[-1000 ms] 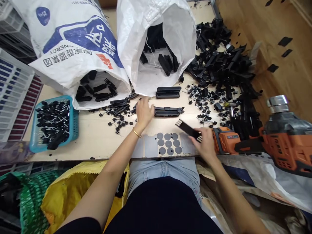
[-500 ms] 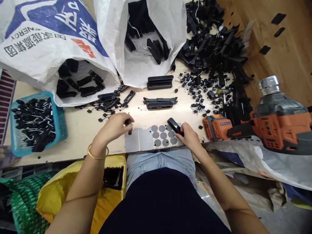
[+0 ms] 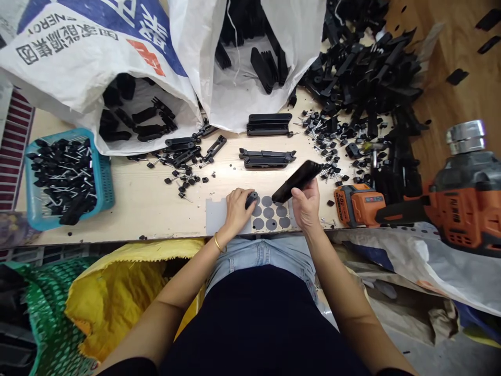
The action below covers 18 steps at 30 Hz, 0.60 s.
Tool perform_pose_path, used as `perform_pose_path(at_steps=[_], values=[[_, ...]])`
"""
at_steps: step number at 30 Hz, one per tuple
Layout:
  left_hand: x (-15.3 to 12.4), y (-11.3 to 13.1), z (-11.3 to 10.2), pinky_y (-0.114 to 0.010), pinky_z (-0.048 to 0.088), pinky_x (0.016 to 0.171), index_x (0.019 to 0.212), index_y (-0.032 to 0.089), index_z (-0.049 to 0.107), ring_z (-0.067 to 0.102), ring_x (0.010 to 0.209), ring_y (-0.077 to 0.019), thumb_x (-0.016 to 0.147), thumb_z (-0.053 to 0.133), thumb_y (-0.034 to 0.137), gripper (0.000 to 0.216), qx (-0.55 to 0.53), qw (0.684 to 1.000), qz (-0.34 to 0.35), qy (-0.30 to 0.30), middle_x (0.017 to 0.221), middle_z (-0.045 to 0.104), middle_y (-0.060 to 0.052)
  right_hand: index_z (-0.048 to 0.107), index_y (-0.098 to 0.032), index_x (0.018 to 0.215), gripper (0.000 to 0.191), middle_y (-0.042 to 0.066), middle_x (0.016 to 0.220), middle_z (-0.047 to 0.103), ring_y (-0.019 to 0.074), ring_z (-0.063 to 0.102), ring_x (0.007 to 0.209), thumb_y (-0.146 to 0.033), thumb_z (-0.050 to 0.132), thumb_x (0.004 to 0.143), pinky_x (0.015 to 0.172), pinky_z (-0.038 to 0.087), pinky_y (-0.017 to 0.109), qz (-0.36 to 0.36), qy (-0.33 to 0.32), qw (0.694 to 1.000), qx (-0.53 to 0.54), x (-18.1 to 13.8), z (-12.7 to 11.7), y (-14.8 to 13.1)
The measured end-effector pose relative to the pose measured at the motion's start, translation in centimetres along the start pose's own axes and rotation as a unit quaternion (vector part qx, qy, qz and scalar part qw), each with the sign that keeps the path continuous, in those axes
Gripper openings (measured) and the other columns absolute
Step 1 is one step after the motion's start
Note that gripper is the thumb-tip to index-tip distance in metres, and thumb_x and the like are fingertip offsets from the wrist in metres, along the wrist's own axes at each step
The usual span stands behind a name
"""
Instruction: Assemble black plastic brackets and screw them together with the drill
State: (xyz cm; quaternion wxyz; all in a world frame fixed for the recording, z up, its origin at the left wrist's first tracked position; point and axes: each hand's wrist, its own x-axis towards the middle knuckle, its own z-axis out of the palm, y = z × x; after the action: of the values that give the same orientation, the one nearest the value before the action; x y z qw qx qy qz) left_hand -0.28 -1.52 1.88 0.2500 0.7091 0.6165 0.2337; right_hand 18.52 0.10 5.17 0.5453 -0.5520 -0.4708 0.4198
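Observation:
My right hand (image 3: 306, 207) grips a long black plastic bar (image 3: 296, 180), tilted up to the right above a sheet of grey round pads (image 3: 270, 213) at the table's near edge. Just left of that sheet, my left hand (image 3: 236, 208) pinches a small black knob-like piece (image 3: 251, 199) with its fingers closed. Two assembled black bar stacks (image 3: 267, 157) (image 3: 268, 124) lie a little beyond both hands.
Two white sacks (image 3: 97, 57) (image 3: 250, 57) holding black parts lie open at the back. A blue basket (image 3: 66, 177) of black screw pieces sits left. Loose black parts (image 3: 368, 89) pile up at right, beside an orange cordless driver (image 3: 430, 209). A yellow bag (image 3: 129, 287) is below the table.
My left hand drew back from the far loose pieces to the pad sheet with a small black piece. The right hand turned and raised the black bar.

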Motion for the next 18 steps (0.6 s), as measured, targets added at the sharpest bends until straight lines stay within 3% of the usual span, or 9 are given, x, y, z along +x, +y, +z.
perform_pose_path(at_steps=[5,8,14,18], values=[[-0.2,0.0,0.2,-0.038,0.041,0.088,0.113,0.021,0.062,0.056,0.095,-0.0229,0.086,0.061,0.023,0.026,-0.009,1.000,0.006,0.015,0.096,0.061,-0.006,0.041,-0.026,0.104,0.042,0.004,0.096,0.060,0.0199,0.063,0.093,-0.048,0.064,0.076,0.095,0.048,0.044,0.002,0.050,0.998,0.029,0.1,-0.3,0.9],[-0.2,0.0,0.3,-0.037,0.040,0.088,0.113,0.020,0.063,0.056,0.095,-0.0225,0.087,0.061,0.023,0.027,-0.018,1.000,0.009,0.022,0.096,0.062,-0.006,0.044,-0.025,0.097,0.039,0.004,0.096,0.062,0.0204,0.064,0.092,-0.048,0.066,0.075,0.093,0.049,0.046,-0.004,0.061,0.998,0.003,-0.9,-1.9,1.7],[-0.2,-0.1,0.3,-0.036,0.041,0.087,0.112,0.021,0.063,0.056,0.094,-0.0220,0.086,0.063,0.022,0.026,-0.025,0.999,0.011,0.028,0.095,0.063,-0.005,0.053,-0.024,0.084,0.028,0.005,0.084,0.063,0.0234,0.063,0.082,-0.038,0.075,0.073,0.078,0.052,0.045,-0.054,0.021,0.981,-0.183,-3.9,-7.2,1.5],[-0.1,0.0,0.4,-0.037,0.040,0.089,0.109,0.022,0.063,0.057,0.094,-0.0219,0.085,0.063,0.023,0.024,-0.029,0.999,0.007,0.031,0.095,0.064,-0.004,0.054,-0.025,0.085,0.020,0.006,0.085,0.063,0.0237,0.062,0.080,-0.037,0.069,0.080,0.073,0.052,0.042,-0.110,-0.023,0.938,-0.328,-5.1,-6.7,0.8]])
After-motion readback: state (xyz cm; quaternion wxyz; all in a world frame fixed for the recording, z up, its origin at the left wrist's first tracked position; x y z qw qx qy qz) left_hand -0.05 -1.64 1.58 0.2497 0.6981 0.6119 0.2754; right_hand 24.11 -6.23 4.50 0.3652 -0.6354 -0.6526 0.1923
